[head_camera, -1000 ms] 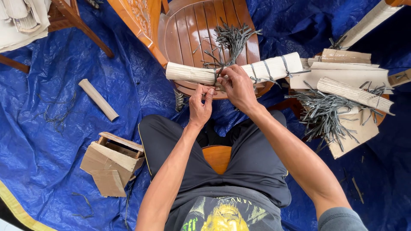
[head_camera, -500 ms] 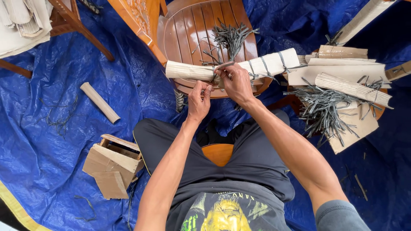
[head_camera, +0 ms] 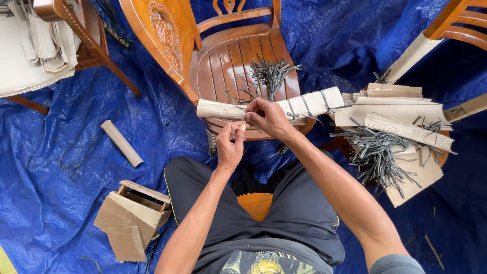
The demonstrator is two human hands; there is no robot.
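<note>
A long roll of corrugated cardboard (head_camera: pixel 218 109) lies across the front edge of a wooden chair seat (head_camera: pixel 228 61), bound with grey ties on its right half. My right hand (head_camera: pixel 269 117) rests on the roll's middle, fingers pinching a tie there. My left hand (head_camera: pixel 231 144) is just below the roll, fingers closed on what looks like a thin grey tie end. A heap of loose grey ties (head_camera: pixel 271 73) lies on the seat behind the roll.
More cardboard rolls and sheets (head_camera: pixel 401 119) with a pile of grey ties (head_camera: pixel 375 155) lie at the right. A short roll (head_camera: pixel 122 143) and a crumpled cardboard box (head_camera: pixel 132 218) sit on the blue tarp (head_camera: pixel 61 203) at the left. Other chairs stand at both upper corners.
My left hand has pulled slightly down and away from the roll. My right hand stays on the roll's middle. The view has shifted a little.
</note>
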